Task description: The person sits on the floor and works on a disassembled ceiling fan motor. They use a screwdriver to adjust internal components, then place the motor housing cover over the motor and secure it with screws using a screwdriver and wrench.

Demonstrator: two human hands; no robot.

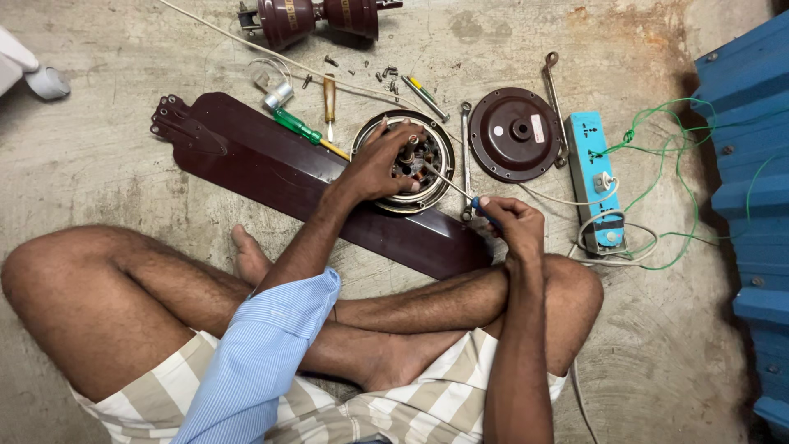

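Head view: left hand [380, 168], fingers spread over the open fan motor [404, 161] on the floor; right hand [508, 226], fingers pinching a blue-handled screwdriver [450, 186], shaft angled up-left, tip inside the motor beside the left fingers.

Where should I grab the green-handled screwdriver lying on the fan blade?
Take the green-handled screwdriver by its green handle, coming from above on its upper-left end. It lies flat on the fan blade, and its shaft points toward the motor under the left hand.
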